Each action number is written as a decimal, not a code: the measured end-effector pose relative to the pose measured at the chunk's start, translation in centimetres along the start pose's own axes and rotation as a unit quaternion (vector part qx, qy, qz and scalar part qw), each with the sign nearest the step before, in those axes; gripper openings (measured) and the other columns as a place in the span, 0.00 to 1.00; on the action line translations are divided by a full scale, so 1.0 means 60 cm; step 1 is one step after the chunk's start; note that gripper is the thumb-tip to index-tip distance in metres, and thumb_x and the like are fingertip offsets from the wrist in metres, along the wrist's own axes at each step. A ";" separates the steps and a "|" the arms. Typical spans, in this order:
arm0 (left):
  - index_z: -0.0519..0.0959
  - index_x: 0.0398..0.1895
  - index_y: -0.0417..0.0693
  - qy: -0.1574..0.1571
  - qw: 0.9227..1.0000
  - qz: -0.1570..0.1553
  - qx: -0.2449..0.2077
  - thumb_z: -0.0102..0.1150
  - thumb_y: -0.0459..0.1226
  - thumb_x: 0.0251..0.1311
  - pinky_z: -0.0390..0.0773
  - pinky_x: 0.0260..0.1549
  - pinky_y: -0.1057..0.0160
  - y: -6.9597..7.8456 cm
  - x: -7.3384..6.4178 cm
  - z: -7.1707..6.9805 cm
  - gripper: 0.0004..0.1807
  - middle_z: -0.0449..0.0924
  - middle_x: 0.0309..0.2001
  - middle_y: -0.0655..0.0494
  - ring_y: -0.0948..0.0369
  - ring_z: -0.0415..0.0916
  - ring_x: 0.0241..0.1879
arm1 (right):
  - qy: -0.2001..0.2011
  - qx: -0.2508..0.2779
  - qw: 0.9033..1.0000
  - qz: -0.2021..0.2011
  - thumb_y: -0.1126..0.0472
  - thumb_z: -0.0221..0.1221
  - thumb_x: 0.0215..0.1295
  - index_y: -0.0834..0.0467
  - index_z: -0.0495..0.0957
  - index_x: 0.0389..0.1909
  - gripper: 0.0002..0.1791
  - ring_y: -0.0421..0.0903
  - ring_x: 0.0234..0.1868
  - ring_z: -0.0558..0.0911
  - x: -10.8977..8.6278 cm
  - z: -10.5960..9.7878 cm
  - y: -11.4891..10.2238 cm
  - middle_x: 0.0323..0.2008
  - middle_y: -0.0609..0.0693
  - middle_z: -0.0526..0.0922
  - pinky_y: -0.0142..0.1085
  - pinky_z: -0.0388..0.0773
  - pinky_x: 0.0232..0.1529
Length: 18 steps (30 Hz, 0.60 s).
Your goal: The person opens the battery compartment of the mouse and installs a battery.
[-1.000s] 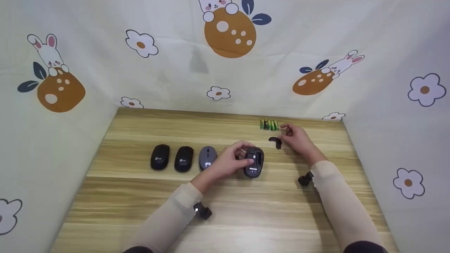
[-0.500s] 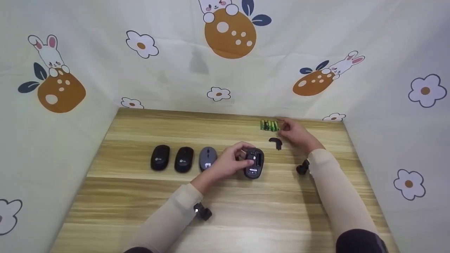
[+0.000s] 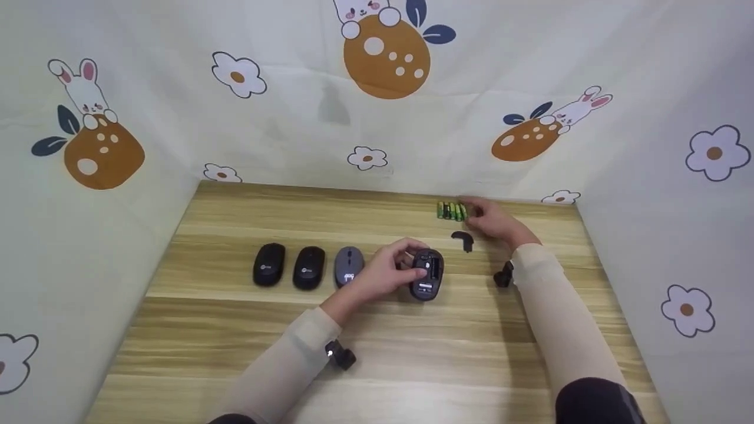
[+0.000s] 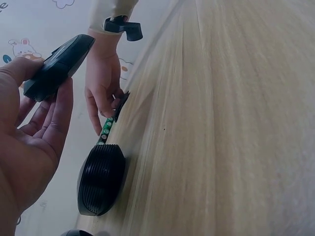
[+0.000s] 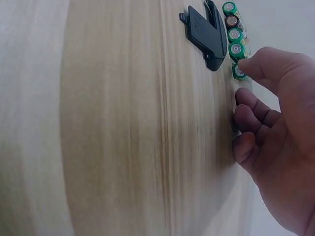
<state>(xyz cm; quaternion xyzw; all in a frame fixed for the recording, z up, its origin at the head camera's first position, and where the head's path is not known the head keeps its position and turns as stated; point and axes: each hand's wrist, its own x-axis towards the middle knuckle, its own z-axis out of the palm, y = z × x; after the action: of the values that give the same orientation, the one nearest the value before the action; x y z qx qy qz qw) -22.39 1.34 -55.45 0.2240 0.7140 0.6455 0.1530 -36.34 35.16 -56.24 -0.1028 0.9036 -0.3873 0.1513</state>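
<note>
My left hand (image 3: 386,268) holds a black computer mouse (image 3: 433,288) underside up, thumb across its base. The mouse's long battery slot lies uncovered; in the left wrist view the mouse (image 4: 61,66) is seen side-on, raised above the table. My right hand (image 3: 495,222) is at the right end of a row of several green batteries (image 3: 450,211). Its thumb touches the near end of the last battery (image 5: 239,73), with the index finger reaching to the far end; the other fingers curl near the tabletop. A black battery cover (image 3: 465,240) lies just in front of the row.
Left of the held mouse, two black mice (image 3: 269,265) and a grey mouse (image 3: 349,265) stand in a row on the wooden table (image 3: 412,371). Patterned cloth walls (image 3: 283,129) rise at the back and both sides.
My right hand has moved from beside the battery cover up to the end battery, its index finger now at the far end. My left hand and the mouse stay in place.
</note>
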 end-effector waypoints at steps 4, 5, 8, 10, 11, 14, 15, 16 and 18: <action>0.82 0.67 0.50 -0.001 1.000 -0.003 -0.002 0.75 0.34 0.68 0.86 0.49 0.58 0.000 -0.002 -0.002 0.25 0.87 0.51 0.54 0.57 0.83 0.48 | 0.004 0.006 1.000 -0.011 0.69 0.60 0.77 0.60 0.73 0.78 0.30 0.55 0.49 0.74 0.000 0.000 0.005 0.50 0.60 0.76 0.44 0.72 0.49; 0.82 0.67 0.50 -0.001 1.000 -0.004 -0.003 0.75 0.34 0.68 0.86 0.48 0.58 0.000 -0.001 -0.002 0.25 0.87 0.51 0.54 0.56 0.83 0.48 | 0.008 0.006 1.000 -0.014 0.69 0.61 0.77 0.61 0.74 0.77 0.29 0.55 0.49 0.74 0.000 0.000 0.007 0.51 0.61 0.77 0.44 0.72 0.49; 0.82 0.67 0.50 0.000 1.000 -0.007 -0.005 0.76 0.34 0.68 0.86 0.45 0.59 0.002 -0.001 -0.003 0.25 0.87 0.50 0.53 0.56 0.83 0.47 | 0.021 0.019 0.999 -0.016 0.70 0.62 0.74 0.63 0.73 0.75 0.29 0.55 0.51 0.74 -0.003 0.002 0.011 0.55 0.62 0.78 0.42 0.72 0.51; 0.82 0.67 0.51 0.001 1.000 -0.009 -0.006 0.76 0.33 0.68 0.86 0.43 0.59 0.002 -0.001 -0.003 0.25 0.87 0.49 0.53 0.56 0.83 0.46 | 0.036 0.034 0.999 -0.015 0.70 0.63 0.73 0.63 0.71 0.73 0.29 0.53 0.51 0.74 -0.006 0.005 0.014 0.58 0.62 0.77 0.40 0.71 0.52; 0.82 0.67 0.51 0.001 1.000 -0.010 -0.006 0.76 0.33 0.68 0.86 0.43 0.60 0.002 -0.001 -0.003 0.25 0.87 0.49 0.53 0.56 0.83 0.46 | 0.046 0.043 0.998 -0.014 0.70 0.64 0.73 0.63 0.70 0.72 0.29 0.52 0.50 0.74 -0.008 0.008 0.015 0.60 0.62 0.77 0.39 0.71 0.52; 0.82 0.68 0.50 -0.001 1.000 -0.009 -0.005 0.75 0.34 0.68 0.86 0.43 0.61 0.002 -0.001 -0.002 0.25 0.87 0.48 0.53 0.57 0.83 0.47 | 0.076 0.082 0.993 -0.023 0.71 0.66 0.73 0.65 0.68 0.68 0.27 0.49 0.48 0.75 -0.013 0.017 0.021 0.60 0.62 0.77 0.35 0.73 0.48; 0.82 0.68 0.49 -0.001 1.000 -0.009 -0.005 0.75 0.33 0.69 0.86 0.43 0.61 0.003 -0.001 -0.002 0.25 0.87 0.48 0.52 0.57 0.83 0.47 | 0.086 0.093 0.992 -0.027 0.71 0.66 0.74 0.67 0.69 0.66 0.25 0.48 0.46 0.76 -0.014 0.021 0.024 0.58 0.63 0.79 0.34 0.74 0.46; 0.82 0.68 0.49 -0.002 1.000 -0.008 -0.005 0.75 0.33 0.69 0.86 0.42 0.61 0.003 -0.002 -0.002 0.26 0.87 0.47 0.52 0.57 0.84 0.46 | 0.097 0.104 0.989 -0.029 0.71 0.66 0.74 0.68 0.70 0.64 0.23 0.47 0.45 0.77 -0.015 0.023 0.027 0.57 0.63 0.80 0.33 0.75 0.45; 0.81 0.68 0.48 -0.002 1.000 -0.007 -0.006 0.75 0.33 0.68 0.86 0.41 0.62 0.003 -0.001 -0.002 0.26 0.87 0.46 0.52 0.58 0.84 0.46 | 0.118 0.116 0.986 -0.033 0.72 0.65 0.76 0.70 0.74 0.60 0.17 0.44 0.44 0.80 -0.017 0.028 0.032 0.52 0.64 0.83 0.30 0.77 0.43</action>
<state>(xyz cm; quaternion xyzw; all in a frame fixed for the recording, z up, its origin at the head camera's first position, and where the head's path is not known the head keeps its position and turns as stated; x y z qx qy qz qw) -22.37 1.21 -55.28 0.2197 0.7113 0.6481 0.1605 -34.93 35.63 -58.55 -0.0679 0.8604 -0.5034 0.0418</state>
